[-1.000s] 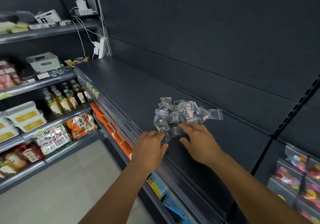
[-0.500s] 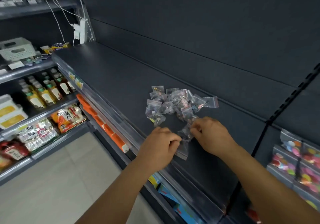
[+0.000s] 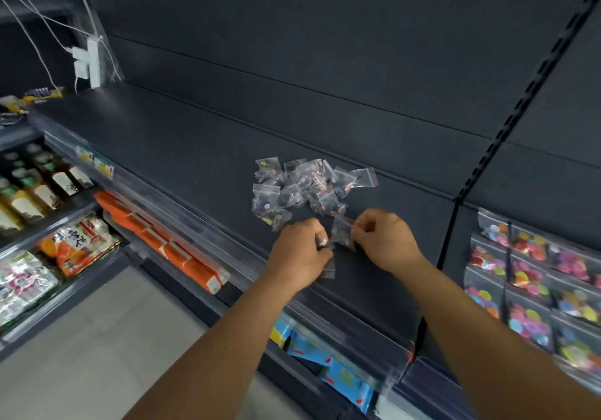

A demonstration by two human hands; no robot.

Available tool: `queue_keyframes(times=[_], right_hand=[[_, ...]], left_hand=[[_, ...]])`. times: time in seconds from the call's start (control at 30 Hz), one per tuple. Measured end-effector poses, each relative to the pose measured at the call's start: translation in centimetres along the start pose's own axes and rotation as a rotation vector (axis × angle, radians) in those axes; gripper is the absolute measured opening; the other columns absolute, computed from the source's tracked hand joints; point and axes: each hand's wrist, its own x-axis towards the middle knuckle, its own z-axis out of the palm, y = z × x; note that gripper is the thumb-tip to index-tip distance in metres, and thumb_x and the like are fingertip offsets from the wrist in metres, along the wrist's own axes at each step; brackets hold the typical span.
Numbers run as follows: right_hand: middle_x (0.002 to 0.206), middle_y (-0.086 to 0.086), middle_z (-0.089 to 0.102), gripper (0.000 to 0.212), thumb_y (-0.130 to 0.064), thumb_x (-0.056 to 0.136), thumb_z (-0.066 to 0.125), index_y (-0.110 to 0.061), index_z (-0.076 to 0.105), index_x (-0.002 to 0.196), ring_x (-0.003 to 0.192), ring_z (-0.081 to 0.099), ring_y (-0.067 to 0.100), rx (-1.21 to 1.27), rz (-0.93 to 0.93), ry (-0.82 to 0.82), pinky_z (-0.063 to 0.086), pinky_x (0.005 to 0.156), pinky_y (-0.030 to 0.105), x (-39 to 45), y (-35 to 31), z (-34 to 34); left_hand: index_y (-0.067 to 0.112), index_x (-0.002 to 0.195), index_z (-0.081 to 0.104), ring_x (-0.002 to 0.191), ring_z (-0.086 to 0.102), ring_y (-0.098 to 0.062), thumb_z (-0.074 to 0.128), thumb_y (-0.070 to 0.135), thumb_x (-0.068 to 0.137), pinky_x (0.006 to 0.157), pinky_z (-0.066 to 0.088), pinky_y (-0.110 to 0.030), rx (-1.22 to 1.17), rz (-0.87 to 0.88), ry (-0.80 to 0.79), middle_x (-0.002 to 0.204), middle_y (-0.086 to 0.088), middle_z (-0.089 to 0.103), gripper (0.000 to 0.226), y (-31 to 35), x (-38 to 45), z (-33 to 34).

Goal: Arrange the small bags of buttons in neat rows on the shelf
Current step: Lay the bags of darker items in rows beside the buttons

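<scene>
A loose heap of several small clear zip bags of buttons (image 3: 302, 188) lies on the dark shelf (image 3: 182, 156), near its back wall. Just in front of the heap, my left hand (image 3: 300, 250) pinches one small bag (image 3: 327, 258) low over the shelf, near the front edge. My right hand (image 3: 385, 240) pinches another small bag (image 3: 341, 232) by its top corner. The two hands are close together, with the bags between them.
A clear price rail (image 3: 208, 240) runs along the shelf's front edge. Larger bags of coloured buttons (image 3: 533, 276) fill the shelf to the right, past a black upright (image 3: 461, 191). Bottles (image 3: 42, 188), snack packs (image 3: 78, 244) and orange boxes (image 3: 162, 240) sit on lower shelves at left.
Both hands drew back from the heap towards the shelf's front, each taking a small bag. The view tilted down and shifted right.
</scene>
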Motion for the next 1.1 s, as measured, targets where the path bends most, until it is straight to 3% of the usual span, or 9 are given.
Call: queue_keyframes(times=[0.1,0.17,0.27,0.4,0.5,0.7,0.9,1.0,1.1], right_hand=[[0.075,-0.004,0.060,0.003,-0.020,0.087,0.059,-0.019,0.060,0.084,0.065,0.053,0.009,0.207,0.060,0.077,0.037,0.050,0.019,-0.8,0.1,-1.0],[0.072,0.000,0.063,0.009,-0.016,0.086,0.059,-0.019,0.057,0.078,0.062,0.055,0.013,0.342,0.099,0.113,0.042,0.050,0.024,-1.4,0.1,-1.6],[0.079,0.011,0.066,0.005,-0.010,0.084,0.062,-0.012,0.059,0.082,0.068,0.060,0.018,0.568,0.176,0.130,0.056,0.072,0.042,-2.7,-0.2,-2.7],[0.075,0.005,0.063,0.007,-0.003,0.087,0.059,-0.010,0.057,0.085,0.067,0.060,0.013,0.752,0.208,0.177,0.056,0.066,0.027,-5.0,-0.3,-4.5],[0.073,0.003,0.066,0.009,-0.003,0.087,0.059,-0.010,0.057,0.083,0.067,0.063,0.014,0.816,0.240,0.239,0.056,0.065,0.025,-7.0,0.5,-6.0],[0.084,0.014,0.065,0.005,-0.003,0.089,0.057,-0.007,0.054,0.088,0.074,0.062,0.022,0.988,0.272,0.297,0.058,0.067,0.026,-11.4,2.6,-9.4],[0.069,0.001,0.065,0.013,-0.019,0.089,0.062,-0.010,0.058,0.080,0.062,0.061,0.011,1.054,0.219,0.424,0.054,0.065,0.025,-16.1,6.2,-13.0],[0.065,0.001,0.064,0.013,-0.013,0.087,0.064,-0.011,0.060,0.075,0.058,0.058,0.009,0.946,0.236,0.570,0.050,0.057,0.022,-18.4,9.0,-15.4],[0.069,0.008,0.062,0.016,-0.010,0.087,0.063,-0.012,0.059,0.071,0.065,0.055,0.020,0.930,0.287,0.714,0.046,0.060,0.029,-20.8,13.1,-18.5]], left_hand=[[0.020,0.100,0.061,0.082,0.057,-0.009,0.071,0.020,0.082,0.071,0.043,-0.018,-0.232,-0.081,-0.011,0.089,0.009,0.058,0.021,0.0,0.0,-0.7],[0.019,0.107,0.065,0.081,0.059,-0.005,0.071,0.020,0.082,0.067,0.043,-0.013,-0.390,-0.117,-0.017,0.093,0.007,0.062,0.025,0.3,0.1,-1.1],[0.020,0.093,0.068,0.063,0.055,-0.006,0.068,0.016,0.084,0.063,0.046,-0.014,-0.633,-0.165,-0.049,0.081,0.004,0.062,0.010,1.4,0.1,-1.6],[0.013,0.074,0.055,0.058,0.052,-0.014,0.062,0.002,0.085,0.071,0.053,-0.025,-0.954,-0.242,-0.154,0.063,0.001,0.051,0.017,3.9,-0.1,-1.1],[0.009,0.082,0.058,0.065,0.053,-0.017,0.060,-0.002,0.086,0.083,0.054,-0.031,-1.094,-0.220,-0.248,0.063,0.001,0.052,0.012,6.6,-1.1,-0.2],[0.014,0.088,0.068,0.090,0.066,-0.019,0.067,0.015,0.086,0.087,0.055,-0.031,-1.076,-0.147,-0.305,0.100,-0.010,0.071,0.003,12.0,-3.2,2.9],[0.016,0.089,0.066,0.076,0.059,-0.015,0.067,0.020,0.086,0.066,0.049,-0.027,-0.977,-0.058,-0.300,0.085,-0.004,0.062,0.005,18.0,-5.9,7.1],[0.018,0.091,0.067,0.083,0.063,-0.018,0.069,0.020,0.084,0.078,0.054,-0.034,-0.960,-0.012,-0.379,0.089,-0.003,0.066,0.007,21.5,-7.8,9.7],[0.019,0.092,0.068,0.084,0.066,-0.015,0.068,0.019,0.086,0.077,0.055,-0.030,-0.994,0.010,-0.516,0.094,-0.002,0.071,0.006,25.2,-9.9,12.5]])
